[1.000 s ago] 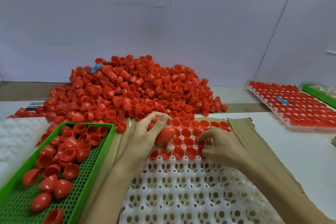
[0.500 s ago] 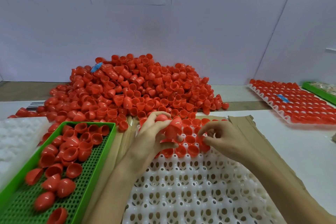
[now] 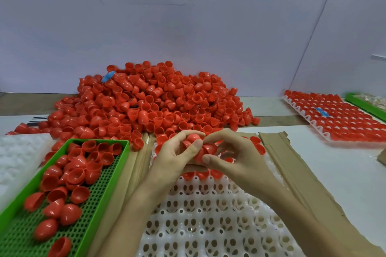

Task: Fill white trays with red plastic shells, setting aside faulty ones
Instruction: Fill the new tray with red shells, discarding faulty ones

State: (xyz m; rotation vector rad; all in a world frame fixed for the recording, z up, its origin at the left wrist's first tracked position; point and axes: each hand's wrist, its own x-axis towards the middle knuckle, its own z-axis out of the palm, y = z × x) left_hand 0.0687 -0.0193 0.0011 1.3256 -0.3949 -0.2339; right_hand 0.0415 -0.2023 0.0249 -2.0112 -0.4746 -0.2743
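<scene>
Now we hold both hands together at the centre of the frame, above the far rows of the white tray (image 3: 208, 215). The grip of our left hand (image 3: 173, 160) is clenched round a small bunch of red shells (image 3: 193, 139), and our right hand (image 3: 240, 162) pinches one shell (image 3: 210, 149) at that bunch's edge. Behind lies the big shell pile (image 3: 156, 102). At lower left the green perforated tray (image 3: 100, 194) holds more shells, and at the right edge a filled tray (image 3: 307, 119) rests on the bench (image 3: 344, 162).
</scene>
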